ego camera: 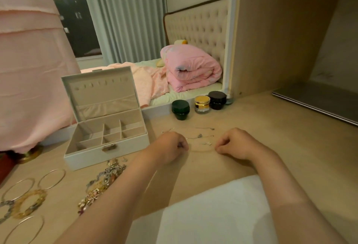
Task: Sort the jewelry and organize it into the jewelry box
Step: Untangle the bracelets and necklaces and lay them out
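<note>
So the thin chain [201, 150] sags on the desk [271, 127] between your hands. Your left hand [171, 146] and right hand [237, 143] each pinch an end with curled fingers. More fine chains [199, 136] lie just beyond. The jewelry box [87, 156] sits open to the left, with a chunky pile [102, 181] and bangles [51, 178] nearer you.
</note>
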Demonstrator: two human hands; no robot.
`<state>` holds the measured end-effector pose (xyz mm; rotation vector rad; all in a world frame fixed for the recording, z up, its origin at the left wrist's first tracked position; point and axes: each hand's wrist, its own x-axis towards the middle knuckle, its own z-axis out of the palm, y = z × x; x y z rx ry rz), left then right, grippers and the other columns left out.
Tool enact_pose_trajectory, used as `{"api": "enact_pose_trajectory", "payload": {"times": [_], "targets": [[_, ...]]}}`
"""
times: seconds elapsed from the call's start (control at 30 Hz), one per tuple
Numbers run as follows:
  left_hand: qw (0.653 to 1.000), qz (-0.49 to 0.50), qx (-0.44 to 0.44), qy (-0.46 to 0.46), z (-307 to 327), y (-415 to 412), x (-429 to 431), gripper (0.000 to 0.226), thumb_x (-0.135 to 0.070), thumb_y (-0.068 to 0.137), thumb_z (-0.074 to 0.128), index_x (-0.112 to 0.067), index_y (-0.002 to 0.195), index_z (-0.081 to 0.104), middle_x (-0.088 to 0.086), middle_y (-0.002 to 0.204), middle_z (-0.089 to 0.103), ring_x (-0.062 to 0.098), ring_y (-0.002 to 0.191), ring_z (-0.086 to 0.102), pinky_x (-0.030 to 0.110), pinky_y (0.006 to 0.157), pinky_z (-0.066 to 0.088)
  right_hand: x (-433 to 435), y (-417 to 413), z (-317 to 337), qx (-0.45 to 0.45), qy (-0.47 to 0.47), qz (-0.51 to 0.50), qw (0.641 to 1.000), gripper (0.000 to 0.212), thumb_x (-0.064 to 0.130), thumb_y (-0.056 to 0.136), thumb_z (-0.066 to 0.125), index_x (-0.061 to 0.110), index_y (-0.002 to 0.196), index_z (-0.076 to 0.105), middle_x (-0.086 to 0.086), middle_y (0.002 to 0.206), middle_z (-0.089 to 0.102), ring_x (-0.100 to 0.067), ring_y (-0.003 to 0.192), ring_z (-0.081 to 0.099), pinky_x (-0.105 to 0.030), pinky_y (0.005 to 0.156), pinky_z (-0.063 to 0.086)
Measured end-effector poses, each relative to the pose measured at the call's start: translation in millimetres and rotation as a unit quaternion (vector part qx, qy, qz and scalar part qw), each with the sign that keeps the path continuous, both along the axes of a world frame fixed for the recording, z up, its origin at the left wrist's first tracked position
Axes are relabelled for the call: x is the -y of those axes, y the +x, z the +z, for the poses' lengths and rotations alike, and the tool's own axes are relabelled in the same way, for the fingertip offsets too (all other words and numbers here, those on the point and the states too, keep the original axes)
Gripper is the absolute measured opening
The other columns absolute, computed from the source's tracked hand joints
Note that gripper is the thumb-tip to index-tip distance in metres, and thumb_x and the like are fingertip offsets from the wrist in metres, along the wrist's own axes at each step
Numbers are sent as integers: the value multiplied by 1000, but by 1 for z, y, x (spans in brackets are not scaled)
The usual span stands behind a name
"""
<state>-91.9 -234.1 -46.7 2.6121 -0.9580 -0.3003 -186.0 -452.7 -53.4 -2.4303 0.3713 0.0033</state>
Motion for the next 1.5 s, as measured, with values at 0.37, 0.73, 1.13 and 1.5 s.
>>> {"api": "enact_pose_trajectory", "payload": {"times": [0.37, 0.73, 1.13, 1.5], "targets": [[993, -39, 106, 11, -6, -7, -7, 15, -29, 95, 61, -31, 106, 70, -11, 106, 62, 7, 91, 55, 20, 74, 39, -12, -4, 8, -9, -79, 7, 997, 18, 18, 87, 75, 30, 100, 79, 10, 104, 72, -9, 98, 65, -28, 96, 52], [986, 82, 115, -92, 23, -36, -156, 9, -35, 95, 61, -38, 100, 69, -22, 97, 63, 0, 86, 60, 26, 78, 51, -156, 7, 56, 86, -10, 153, 984, 13, 26, 94, 68, 35, 99, 76, 19, 80, 66, -1, 77, 65, -24, 68, 52], [966, 229, 61, -104, -21, -42, -270, 15, -26, 94, 63, -37, 99, 73, -22, 93, 66, -5, 85, 57, 16, 73, 45, -290, 57, 43, 33, -125, 335, 933, 21, 24, 93, 70, 29, 112, 75, 9, 111, 73, -9, 98, 65, -33, 92, 55], [963, 240, 94, -75, -29, -26, -261, 12, -43, 85, 70, -38, 92, 79, -16, 81, 59, 7, 85, 59, 29, 75, 52, -313, 76, 19, 17, -267, 325, 907, 14, 34, 90, 69, 37, 99, 78, 11, 95, 73, -13, 91, 65, -33, 81, 55]]}}
